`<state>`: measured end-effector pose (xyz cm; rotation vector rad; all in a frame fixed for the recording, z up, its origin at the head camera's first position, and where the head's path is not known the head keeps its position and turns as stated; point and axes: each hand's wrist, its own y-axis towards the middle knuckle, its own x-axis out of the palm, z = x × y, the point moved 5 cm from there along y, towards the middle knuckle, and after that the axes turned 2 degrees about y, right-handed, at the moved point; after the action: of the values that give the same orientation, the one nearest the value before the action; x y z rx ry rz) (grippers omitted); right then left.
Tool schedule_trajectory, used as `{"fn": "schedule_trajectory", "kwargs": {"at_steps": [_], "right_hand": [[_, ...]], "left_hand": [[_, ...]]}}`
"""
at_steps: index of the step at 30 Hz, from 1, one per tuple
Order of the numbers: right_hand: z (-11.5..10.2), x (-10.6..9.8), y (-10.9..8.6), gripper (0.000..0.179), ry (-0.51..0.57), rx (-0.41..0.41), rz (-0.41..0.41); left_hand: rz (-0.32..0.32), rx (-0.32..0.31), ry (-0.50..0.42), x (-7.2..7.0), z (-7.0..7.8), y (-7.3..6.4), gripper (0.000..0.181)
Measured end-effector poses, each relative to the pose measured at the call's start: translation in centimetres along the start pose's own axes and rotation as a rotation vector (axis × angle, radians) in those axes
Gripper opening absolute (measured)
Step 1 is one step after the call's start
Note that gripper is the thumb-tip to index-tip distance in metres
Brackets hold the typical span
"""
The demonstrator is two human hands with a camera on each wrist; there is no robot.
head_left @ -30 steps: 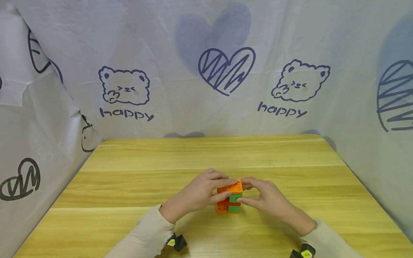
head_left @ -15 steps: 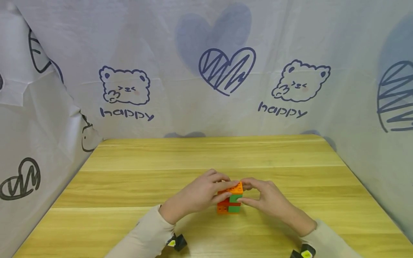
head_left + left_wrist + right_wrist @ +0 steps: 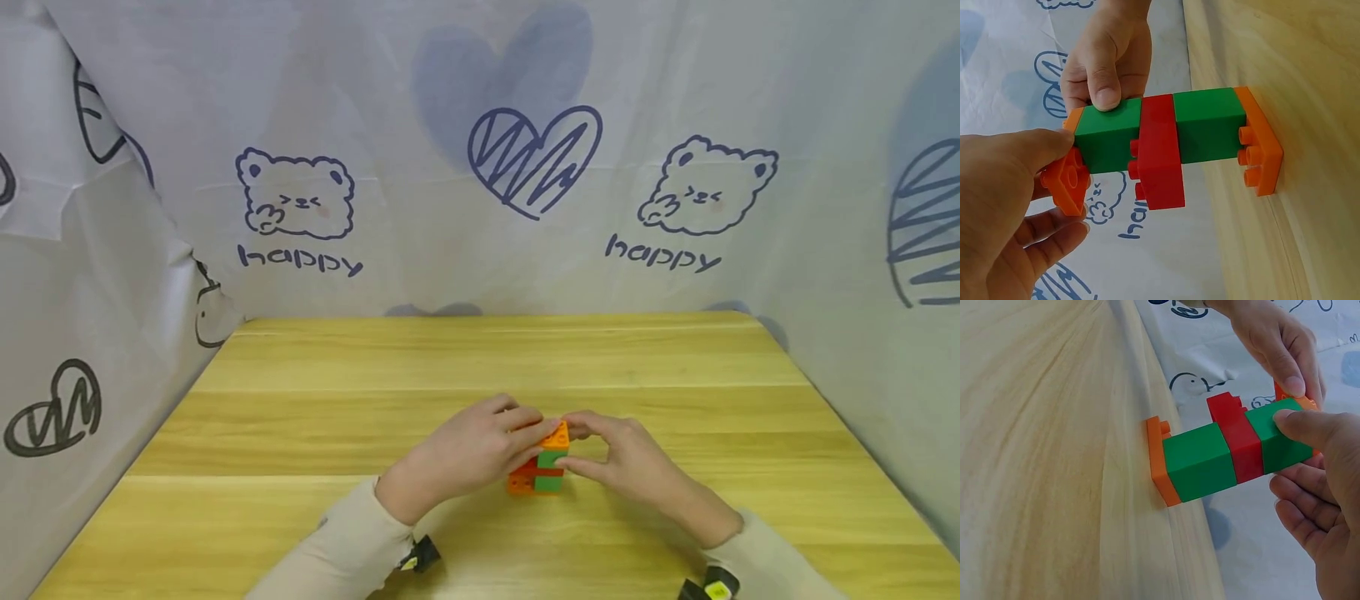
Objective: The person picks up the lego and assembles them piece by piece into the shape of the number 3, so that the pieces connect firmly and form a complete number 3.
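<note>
A small tower of toy building bricks stands upright on the table. From the bottom it has an orange brick [image 3: 1265, 147], a green brick [image 3: 1210, 125], a red brick [image 3: 1161, 153], another green brick [image 3: 1110, 137] and a top orange brick [image 3: 557, 437]. My left hand [image 3: 476, 450] pinches the top orange brick from the left, its fingers covering much of the studs. On the right side, my right hand [image 3: 637, 467] grips the upper green brick, thumb [image 3: 1310, 428] on its near face. Some of the right fingers are hidden behind the tower.
The wooden table [image 3: 300, 417] spreads around the tower on all sides. A pale cloth [image 3: 420, 250] printed with bears and hearts hangs behind and at both sides. Each wrist carries a small black device [image 3: 423, 554] below the sleeve cuff.
The left hand has shifted slightly right over the top orange brick and now covers more of it. The right hand keeps its grip. The head view has moved a little.
</note>
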<state>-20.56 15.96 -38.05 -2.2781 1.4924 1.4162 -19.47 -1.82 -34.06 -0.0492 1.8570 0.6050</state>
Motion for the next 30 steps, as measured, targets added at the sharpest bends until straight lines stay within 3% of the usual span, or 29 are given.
{"fn": "schedule_trajectory", "kwargs": {"at_steps": [5, 10, 20, 30], "right_hand": [[-0.2, -0.1, -0.1, 0.038, 0.010, -0.016, -0.015], [-0.1, -0.3, -0.1, 0.032, 0.039, -0.031, -0.013], [0.4, -0.1, 0.0, 0.032, 0.060, -0.015, -0.027], [0.6, 0.2, -0.4, 0.041, 0.033, 0.022, -0.032]], "left_hand": [[-0.026, -0.020, -0.023, 0.2, 0.0, 0.0, 0.038], [0.007, -0.023, -0.073, 0.2, -0.1, -0.1, 0.038], [0.013, -0.176, -0.469, 2.0, -1.6, -0.8, 0.041], [0.029, -0.258, -0.562, 2.4, -2.4, -1.7, 0.060]]}}
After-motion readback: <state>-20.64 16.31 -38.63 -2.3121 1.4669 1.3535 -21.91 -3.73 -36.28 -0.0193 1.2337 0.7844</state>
